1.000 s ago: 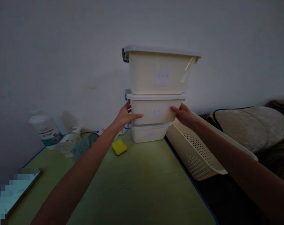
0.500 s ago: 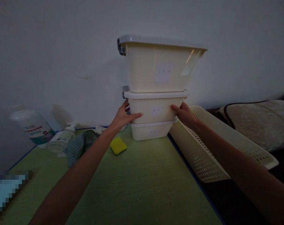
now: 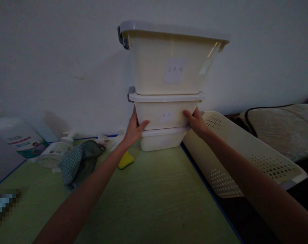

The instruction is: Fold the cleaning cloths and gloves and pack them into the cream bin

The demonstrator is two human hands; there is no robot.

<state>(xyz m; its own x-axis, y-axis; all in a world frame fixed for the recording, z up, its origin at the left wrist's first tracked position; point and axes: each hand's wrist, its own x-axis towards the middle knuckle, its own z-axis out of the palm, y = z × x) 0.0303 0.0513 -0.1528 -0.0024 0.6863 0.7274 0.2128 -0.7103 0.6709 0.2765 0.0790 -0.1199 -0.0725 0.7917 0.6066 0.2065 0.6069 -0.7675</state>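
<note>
Three cream lidded storage boxes are stacked against the wall at the back of a green table [image 3: 154, 196]. The top box [image 3: 169, 62] is the largest, with a grey lid and a paper label. My left hand [image 3: 134, 128] grips the left side of the middle box [image 3: 166, 112], fingers wrapped round its lower edge. My right hand [image 3: 196, 121] holds the same box on its right side. The smallest box [image 3: 162, 139] sits underneath on the table.
A perforated cream basket [image 3: 245, 156] leans off the table's right edge. A yellow sponge [image 3: 126, 160], a checked cloth [image 3: 78, 163], a pump bottle [image 3: 55, 151] and a large white bottle [image 3: 15, 135] lie at the left. A cushion [image 3: 278, 128] is at the far right.
The view has closed in on the stack, which looks larger and higher. Both hands stay on the middle box; my left hand has turned more upright against its side.
</note>
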